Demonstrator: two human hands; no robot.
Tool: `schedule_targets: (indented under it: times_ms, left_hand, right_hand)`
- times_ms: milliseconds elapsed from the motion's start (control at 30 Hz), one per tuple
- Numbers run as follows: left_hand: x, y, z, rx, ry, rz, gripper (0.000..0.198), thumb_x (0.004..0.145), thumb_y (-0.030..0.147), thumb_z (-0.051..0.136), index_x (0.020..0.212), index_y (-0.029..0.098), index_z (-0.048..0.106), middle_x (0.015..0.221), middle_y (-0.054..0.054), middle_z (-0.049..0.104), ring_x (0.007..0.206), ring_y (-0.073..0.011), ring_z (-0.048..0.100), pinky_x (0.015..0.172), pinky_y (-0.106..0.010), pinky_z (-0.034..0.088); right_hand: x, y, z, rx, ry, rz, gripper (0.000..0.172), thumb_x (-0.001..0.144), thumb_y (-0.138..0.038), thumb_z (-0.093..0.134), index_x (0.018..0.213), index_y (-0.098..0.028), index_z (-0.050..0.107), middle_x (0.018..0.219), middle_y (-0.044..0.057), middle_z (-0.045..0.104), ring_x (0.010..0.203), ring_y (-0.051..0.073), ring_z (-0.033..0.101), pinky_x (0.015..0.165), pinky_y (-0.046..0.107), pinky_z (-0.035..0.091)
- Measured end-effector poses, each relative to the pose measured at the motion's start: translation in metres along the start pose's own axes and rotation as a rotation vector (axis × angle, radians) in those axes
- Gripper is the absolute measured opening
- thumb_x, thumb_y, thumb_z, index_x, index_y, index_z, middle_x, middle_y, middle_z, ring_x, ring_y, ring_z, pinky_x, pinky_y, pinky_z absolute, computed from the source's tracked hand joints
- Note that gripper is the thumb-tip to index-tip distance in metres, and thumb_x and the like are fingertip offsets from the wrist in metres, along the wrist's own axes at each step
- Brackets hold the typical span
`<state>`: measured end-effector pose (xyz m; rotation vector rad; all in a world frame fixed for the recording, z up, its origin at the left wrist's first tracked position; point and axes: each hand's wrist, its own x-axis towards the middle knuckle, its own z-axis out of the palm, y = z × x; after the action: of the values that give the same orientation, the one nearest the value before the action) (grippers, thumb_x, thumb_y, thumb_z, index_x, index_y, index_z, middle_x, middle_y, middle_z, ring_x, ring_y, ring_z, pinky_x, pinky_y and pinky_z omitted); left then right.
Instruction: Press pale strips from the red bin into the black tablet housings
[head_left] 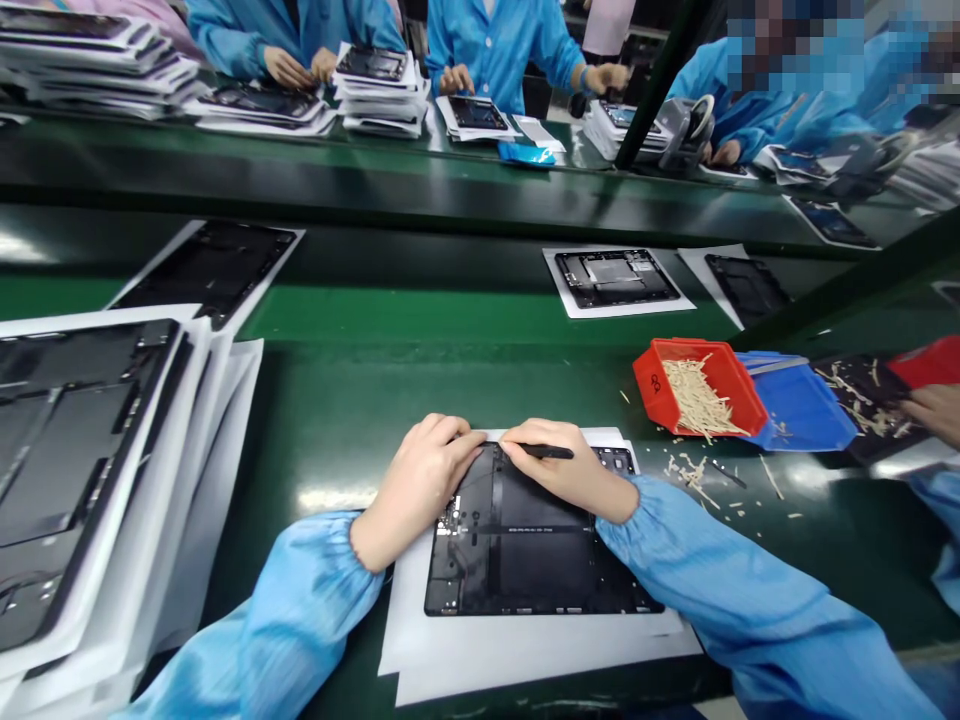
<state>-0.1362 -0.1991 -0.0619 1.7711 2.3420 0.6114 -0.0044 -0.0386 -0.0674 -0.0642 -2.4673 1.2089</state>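
Observation:
An opened black tablet housing point(525, 560) lies flat on white sheets point(540, 655) in front of me. My left hand point(427, 475) is at its upper left corner, fingers curled over the top edge and pressed together. Close beside those fingertips, my right hand point(566, 465) is closed around a slim black pen-like tool point(547, 452). The tool's tip is hidden by my fingers, at the housing's top edge. Dark flat cables and small metal parts show inside the housing.
At left stands a tall stack of housings with paper point(217, 440). A red bin point(750, 405) of thin pale strips adjoins a blue bin point(814, 400) at right, with loose strips point(694, 475) scattered nearby. More housings point(615, 280) lie behind; co-workers in blue sit opposite.

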Motion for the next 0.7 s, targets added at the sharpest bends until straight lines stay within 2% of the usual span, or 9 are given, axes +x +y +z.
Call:
schedule_targets:
  times_ms: [267, 500, 700]
  left_hand:
    - [0.003, 0.004, -0.0024, 0.061, -0.045, 0.021, 0.029, 0.096, 0.03, 0.038, 0.106, 0.02, 0.062, 0.094, -0.004, 0.058, 0.09, -0.0178, 0.048, 0.08, -0.033, 0.041]
    - [0.0051, 0.0038, -0.0015, 0.306, -0.058, 0.171, 0.022, 0.093, 0.021, 0.044, 0.108, 0.017, 0.06, 0.095, -0.006, 0.059, 0.086, -0.0192, 0.049, 0.075, -0.034, 0.039]
    - [0.004, 0.0028, -0.0003, 0.351, -0.039, 0.193, 0.021, 0.093, 0.022, 0.045, 0.107, 0.017, 0.06, 0.094, -0.005, 0.06, 0.085, -0.0191, 0.05, 0.073, -0.034, 0.039]
  right_hand:
    - [-0.0033, -0.0035, -0.0041, -0.079, -0.177, -0.081, 0.02, 0.095, -0.023, 0.046, 0.101, -0.019, 0.065, 0.094, 0.006, 0.067, 0.086, 0.017, 0.061, 0.079, 0.031, 0.05]
    - [-0.0029, 0.0019, 0.0028, 0.004, -0.031, -0.014, 0.016, 0.093, -0.024, 0.051, 0.092, -0.019, 0.066, 0.082, 0.004, 0.066, 0.073, 0.014, 0.06, 0.07, 0.027, 0.049]
    - [-0.0041, 0.0031, 0.0024, -0.008, -0.018, -0.021, 0.016, 0.092, -0.023, 0.052, 0.089, -0.017, 0.066, 0.079, 0.004, 0.065, 0.07, 0.013, 0.057, 0.067, 0.027, 0.046]
